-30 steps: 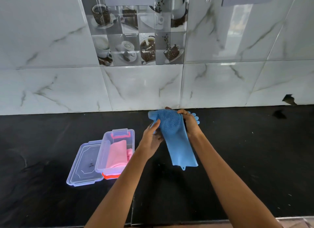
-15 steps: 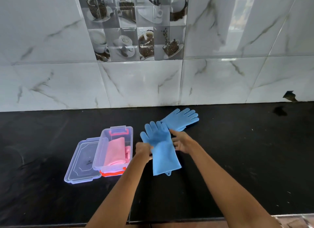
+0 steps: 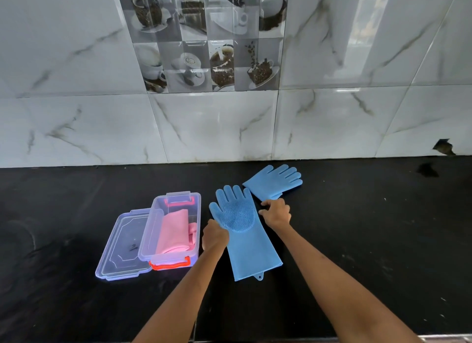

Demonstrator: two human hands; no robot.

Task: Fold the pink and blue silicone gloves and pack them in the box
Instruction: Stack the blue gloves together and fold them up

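On the black counter (image 3: 357, 240), at the two edges of the flat blue glove (image 3: 245, 232), the fingers do the work: the left hand (image 3: 214, 236) has its fingers curled onto the glove's left edge beside the thumb, and the right hand (image 3: 276, 212) has its fingers bent down at the right edge near the bristled palm, though I cannot tell whether they pinch the silicone or only press beside it. The glove lies palm up, cuff toward the person, its small hanging tab at the near end. Just beyond the right hand lies the second blue glove (image 3: 274, 181), tilted, its cuff end partly hidden behind that hand, close to the first glove. To the left stands the clear box (image 3: 153, 230) with red clasps, and the folded pink gloves (image 3: 173, 230) are already in it; its lid (image 3: 122, 248) lies flat alongside, its right side tucked under the box. The likely trouble: silicone is springy and grippy, so a fold may spring open once released, or the bristled face may drag and fold crooked. A bulky fold could sit proud of the pink bundle and keep the lid from closing. A sweep of the left forearm could also nudge the box. By count: two blue gloves; one pink bundle, whose number of gloves I cannot tell; one box, one lid, two hands.
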